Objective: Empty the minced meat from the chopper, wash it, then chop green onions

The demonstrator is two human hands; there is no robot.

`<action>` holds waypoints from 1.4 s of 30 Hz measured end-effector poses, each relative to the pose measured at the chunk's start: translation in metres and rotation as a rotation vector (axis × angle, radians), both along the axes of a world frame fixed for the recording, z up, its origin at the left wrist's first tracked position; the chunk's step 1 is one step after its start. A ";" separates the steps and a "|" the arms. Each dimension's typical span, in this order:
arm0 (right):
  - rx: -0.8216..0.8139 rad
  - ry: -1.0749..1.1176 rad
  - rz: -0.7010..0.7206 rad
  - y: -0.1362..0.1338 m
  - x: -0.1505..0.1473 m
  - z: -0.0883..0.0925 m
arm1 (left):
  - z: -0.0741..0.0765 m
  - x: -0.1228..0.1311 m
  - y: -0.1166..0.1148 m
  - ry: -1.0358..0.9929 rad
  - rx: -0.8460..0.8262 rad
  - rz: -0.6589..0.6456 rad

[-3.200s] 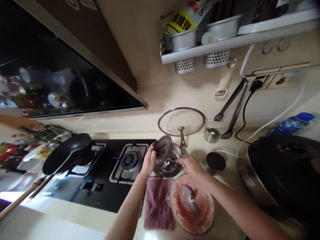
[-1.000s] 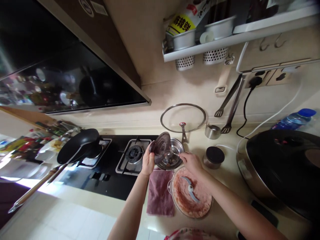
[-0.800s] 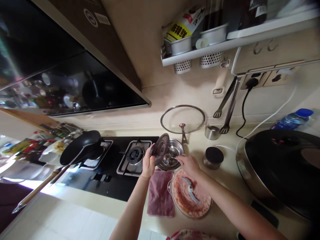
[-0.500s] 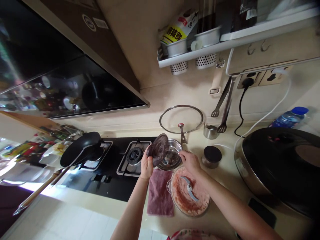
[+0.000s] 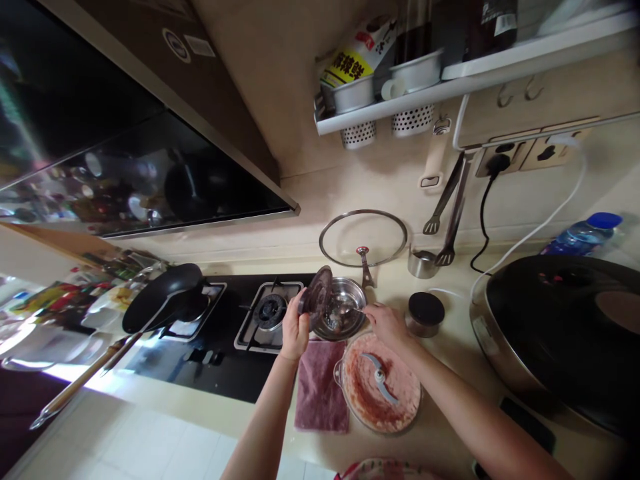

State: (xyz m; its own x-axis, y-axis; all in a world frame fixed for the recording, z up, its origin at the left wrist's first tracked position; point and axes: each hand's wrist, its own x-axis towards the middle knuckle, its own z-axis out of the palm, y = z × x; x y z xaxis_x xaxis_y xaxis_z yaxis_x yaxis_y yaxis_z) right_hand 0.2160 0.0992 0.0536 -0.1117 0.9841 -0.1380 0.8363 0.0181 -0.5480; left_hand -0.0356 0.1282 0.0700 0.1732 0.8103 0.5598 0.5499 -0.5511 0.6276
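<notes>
Lid in left hand, bowl beside right hand.

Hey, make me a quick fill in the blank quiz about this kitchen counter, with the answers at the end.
1. The tilted dark lid is held in the person's ____ hand.
2. A curved metal ____ stands in the pink paste.
3. The plastic bottle by the wall has a ____ cap.

Missing words: left; blade; blue.

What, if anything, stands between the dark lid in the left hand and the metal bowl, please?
Nothing visible: the left hand holds the dark lid tilted by the metal bowl. The right hand holds a metal utensil opposite.
</notes>
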 end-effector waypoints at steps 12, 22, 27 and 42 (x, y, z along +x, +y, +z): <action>-0.040 -0.108 -0.018 0.006 0.009 0.002 | -0.025 0.012 -0.005 0.655 0.090 -0.201; -0.082 -0.112 -0.049 0.007 0.014 -0.004 | -0.032 0.008 -0.005 0.548 -0.069 -0.125; -0.045 -0.086 -0.046 0.007 0.014 -0.005 | -0.036 0.003 -0.011 0.543 -0.092 -0.085; -0.070 -0.155 -0.015 0.010 0.015 0.000 | -0.033 0.022 -0.001 0.666 -0.005 -0.160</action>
State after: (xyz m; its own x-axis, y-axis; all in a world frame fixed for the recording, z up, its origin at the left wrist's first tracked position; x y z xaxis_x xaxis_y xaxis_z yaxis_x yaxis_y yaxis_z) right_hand 0.2309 0.1096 0.0535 -0.0695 0.9729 -0.2206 0.9106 -0.0284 -0.4123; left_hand -0.0133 0.1272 0.0371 0.5970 0.7485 0.2888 0.7318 -0.6555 0.1862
